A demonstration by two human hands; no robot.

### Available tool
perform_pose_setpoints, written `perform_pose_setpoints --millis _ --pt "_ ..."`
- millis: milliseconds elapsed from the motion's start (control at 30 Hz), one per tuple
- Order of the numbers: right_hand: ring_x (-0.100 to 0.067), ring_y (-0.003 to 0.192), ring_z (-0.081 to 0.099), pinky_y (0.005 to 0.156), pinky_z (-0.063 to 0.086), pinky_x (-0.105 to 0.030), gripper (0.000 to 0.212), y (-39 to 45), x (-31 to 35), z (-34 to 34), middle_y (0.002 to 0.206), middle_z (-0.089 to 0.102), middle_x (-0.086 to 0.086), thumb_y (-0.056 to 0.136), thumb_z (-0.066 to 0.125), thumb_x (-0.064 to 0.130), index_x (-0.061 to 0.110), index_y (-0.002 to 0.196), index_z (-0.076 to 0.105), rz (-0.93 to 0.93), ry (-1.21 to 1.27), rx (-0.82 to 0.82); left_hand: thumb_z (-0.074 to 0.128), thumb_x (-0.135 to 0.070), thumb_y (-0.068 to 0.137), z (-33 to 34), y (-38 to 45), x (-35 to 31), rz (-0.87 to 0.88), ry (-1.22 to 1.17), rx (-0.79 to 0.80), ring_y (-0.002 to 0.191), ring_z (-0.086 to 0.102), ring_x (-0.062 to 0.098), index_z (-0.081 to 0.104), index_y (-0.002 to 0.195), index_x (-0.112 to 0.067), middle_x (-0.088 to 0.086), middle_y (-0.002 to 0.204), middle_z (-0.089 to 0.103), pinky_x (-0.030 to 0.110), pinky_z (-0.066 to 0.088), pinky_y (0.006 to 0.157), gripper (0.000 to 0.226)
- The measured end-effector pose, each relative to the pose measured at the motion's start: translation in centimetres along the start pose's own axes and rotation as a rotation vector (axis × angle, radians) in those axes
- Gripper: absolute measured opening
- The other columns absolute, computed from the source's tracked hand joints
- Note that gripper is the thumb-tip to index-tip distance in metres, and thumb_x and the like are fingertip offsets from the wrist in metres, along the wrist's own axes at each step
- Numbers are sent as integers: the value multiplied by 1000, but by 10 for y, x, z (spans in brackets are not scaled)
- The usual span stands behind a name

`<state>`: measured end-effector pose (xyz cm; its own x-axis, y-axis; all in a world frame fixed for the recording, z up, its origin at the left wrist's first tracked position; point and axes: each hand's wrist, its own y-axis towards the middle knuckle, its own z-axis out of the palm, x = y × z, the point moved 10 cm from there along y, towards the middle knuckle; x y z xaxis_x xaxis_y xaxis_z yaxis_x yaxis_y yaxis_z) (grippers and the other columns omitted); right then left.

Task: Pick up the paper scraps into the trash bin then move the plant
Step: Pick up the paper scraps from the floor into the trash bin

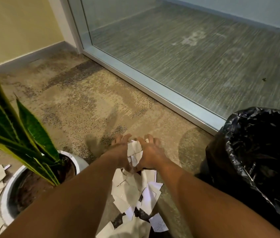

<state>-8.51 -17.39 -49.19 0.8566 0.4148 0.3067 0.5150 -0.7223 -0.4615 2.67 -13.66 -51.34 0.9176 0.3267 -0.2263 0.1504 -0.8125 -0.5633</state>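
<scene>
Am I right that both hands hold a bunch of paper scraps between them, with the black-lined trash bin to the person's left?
Not quite: the head view shows the trash bin to the person's right. The left hand and right hand do hold paper scraps between them.

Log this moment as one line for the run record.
stage: gathering scraps | left hand and right hand: holding paper scraps | more scraps on carpet | bin: right | plant: unmoved
</scene>
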Motion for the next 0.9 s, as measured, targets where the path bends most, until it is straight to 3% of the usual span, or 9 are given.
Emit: perform_pose_setpoints --millis 100,233,333,400,533,600,667,767,900 --pt "-41 143 15 106 36 -61 120 7 -1 10 157 16 -9 59 88 45 32 154 16 17 -15 6 94 -33 56 -2 -2 -6 10 14 28 149 9 32 5 158 -31 -2 162 1 57 30 115 135" --pt "-38 135 27 102 42 -55 108 10 0 14 148 27 -9 67 85 45 33 153 21 2 -85 0 92 -30 58 -4 1 -8 32 77 -30 138 28 30 22 152 -30 3 152 28 47 37 112 117" --pt "-34 132 30 97 48 -48 86 12 0 13 139 32 -6 75 80 37 38 148 34 6 -10 -14 90 -35 61 -3 0 -3 -3 48 -29 131 38 31 31 147 -29 6 141 33 46 45 105 104" --pt "-34 132 34 98 49 -43 73 11 -2 18 138 34 -8 82 74 27 35 146 40 16 47 -11 84 -38 69 -5 -4 -4 0 -2 -26 125 47 30 40 139 -27 7 137 40 42 48 99 84" --pt "-32 117 54 94 51 -36 51 1 -4 23 131 44 -11 86 67 16 24 136 56 36 155 -7 77 -25 82 5 -12 -9 -3 -98 42 100 59 22 59 120 -20 5 123 62 26 44 74 42" --pt "-33 111 60 89 53 -34 40 -7 -6 17 125 54 -12 86 65 13 22 125 66 62 224 -32 77 -21 84 7 -16 -11 -22 -127 52 103 64 22 67 116 -18 2 116 68 25 47 74 34" --pt "-34 98 67 78 58 -35 30 -14 -10 6 116 61 -13 87 62 9 17 114 72 104 287 -80 78 -21 83 5 -21 -11 -63 -156 63 93 69 20 70 116 -12 3 101 71 24 49 66 35" --pt "-35 96 68 77 58 -35 31 -26 -16 -18 112 67 -15 86 60 6 15 112 72 147 320 -178 75 -20 84 -9 -30 -12 -113 -222 18 76 64 18 67 118 -11 5 94 69 25 50 59 36" --pt "-35 105 64 83 56 -33 44 -45 -22 -54 121 65 -17 83 57 3 14 124 67 186 401 -299 70 -17 83 -36 -41 -24 -105 -315 -89 83 69 23 70 104 -5 8 94 71 31 56 66 24"
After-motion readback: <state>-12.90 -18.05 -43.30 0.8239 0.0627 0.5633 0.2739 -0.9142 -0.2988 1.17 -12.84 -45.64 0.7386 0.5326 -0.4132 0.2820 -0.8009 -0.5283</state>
